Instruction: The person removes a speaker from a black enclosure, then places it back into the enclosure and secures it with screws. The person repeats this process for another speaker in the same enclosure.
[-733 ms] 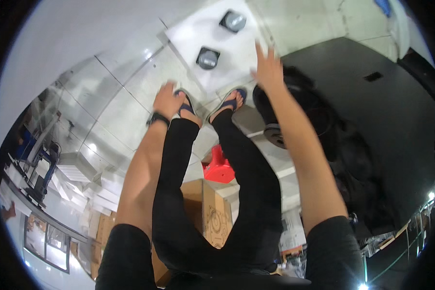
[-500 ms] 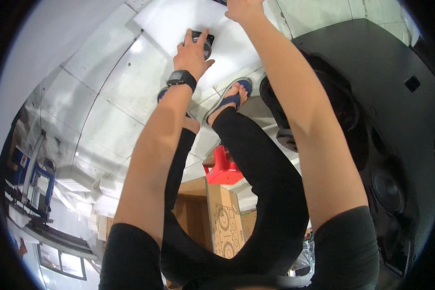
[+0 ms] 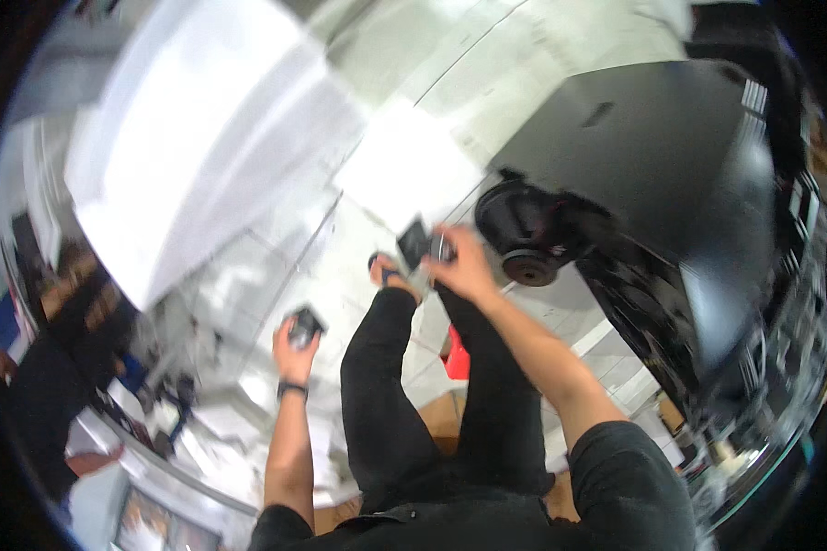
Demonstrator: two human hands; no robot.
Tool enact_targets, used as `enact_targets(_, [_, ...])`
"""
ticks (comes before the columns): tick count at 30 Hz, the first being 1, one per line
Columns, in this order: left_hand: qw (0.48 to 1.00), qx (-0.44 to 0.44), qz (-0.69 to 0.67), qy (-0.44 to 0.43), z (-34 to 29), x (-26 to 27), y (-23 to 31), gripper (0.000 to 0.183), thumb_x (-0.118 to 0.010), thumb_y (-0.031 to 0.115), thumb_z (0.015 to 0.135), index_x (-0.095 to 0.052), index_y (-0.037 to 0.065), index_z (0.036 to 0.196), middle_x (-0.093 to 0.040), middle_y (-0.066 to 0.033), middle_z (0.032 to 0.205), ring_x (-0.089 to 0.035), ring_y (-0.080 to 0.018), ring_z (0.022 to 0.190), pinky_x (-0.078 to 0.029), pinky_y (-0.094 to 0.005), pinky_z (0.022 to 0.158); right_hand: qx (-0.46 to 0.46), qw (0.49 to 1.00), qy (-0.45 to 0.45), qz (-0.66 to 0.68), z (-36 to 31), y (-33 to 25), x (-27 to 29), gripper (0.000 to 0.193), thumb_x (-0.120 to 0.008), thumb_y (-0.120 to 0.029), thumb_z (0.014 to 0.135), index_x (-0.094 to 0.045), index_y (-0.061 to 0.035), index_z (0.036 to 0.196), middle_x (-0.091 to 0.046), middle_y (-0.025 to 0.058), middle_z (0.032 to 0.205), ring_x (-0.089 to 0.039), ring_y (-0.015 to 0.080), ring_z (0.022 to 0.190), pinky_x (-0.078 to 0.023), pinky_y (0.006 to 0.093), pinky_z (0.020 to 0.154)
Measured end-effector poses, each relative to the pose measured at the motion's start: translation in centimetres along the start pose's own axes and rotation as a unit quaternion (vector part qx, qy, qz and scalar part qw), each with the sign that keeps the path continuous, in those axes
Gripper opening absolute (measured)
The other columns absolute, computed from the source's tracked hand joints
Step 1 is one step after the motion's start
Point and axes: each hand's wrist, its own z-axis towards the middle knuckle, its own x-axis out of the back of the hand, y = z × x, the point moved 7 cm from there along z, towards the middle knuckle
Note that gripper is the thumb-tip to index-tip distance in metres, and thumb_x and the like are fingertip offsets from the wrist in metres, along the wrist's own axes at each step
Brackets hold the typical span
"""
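Left hand [image 3: 294,356] grips a dark square-backed unit [image 3: 305,328] left of centre, right hand [image 3: 464,264] a second unit [image 3: 414,242] mid-frame — carrying, seemingly; the next move calls for steady grips.

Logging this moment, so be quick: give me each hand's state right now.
Left hand: fingers closed around a black-and-grey part.
Right hand: fingers closed around a similar dark part.
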Motion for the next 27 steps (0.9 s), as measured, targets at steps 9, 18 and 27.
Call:
enact_targets(9, [0.979,0.064,0.048,-0.189,-4.7,16.3,-5.8,0.079,-0.090,0.021,0.057,-0.054,0.000,0.124,-0.061,-0.0177,0.121,-0.060,-0.0304,0.110,-0.047,-0.0421,0.099,-0.200,0.900,0.216,0.320,-40.6,-9.2,16.6,0.065,-0.083,-0.040,0.076,-0.053,-0.0099,0.125,-0.061,0.0112,0.103,-0.065,0.0192,0.079,-0.056,0.0327,0.063])
enact_targets(18, [0.879,-0.140,0.268,-0.369,1.9,13.6,14.0,0.089,-0.090,0.017,0.055,-0.049,0.008,0.134,-0.063,-0.0169,0.118,-0.065,-0.0313,0.101,-0.060,-0.0456,0.074,-0.340,0.537,0.665,0.392,-68.0,-7.8,3.5,0.058,-0.076,-0.049,0.081,-0.055,-0.0111,0.120,-0.060,0.0072,0.091,-0.061,0.0164,0.069,-0.052,0.0311,0.048])
enact_targets(27, [0.856,-0.210,0.155,-0.446,-3.8,4.2,34.0,0.073,-0.082,0.010,0.066,-0.044,0.019,0.127,-0.063,-0.0117,0.107,-0.064,-0.0303,0.083,-0.056,-0.0475,0.056,-0.556,0.241,0.619,0.499,-78.0,-16.9,-29.7,0.079,-0.074,-0.064,0.073,-0.053,-0.0086,0.126,-0.065,0.0150,0.088,-0.061,0.0212,0.052,-0.049,0.0327,0.042])
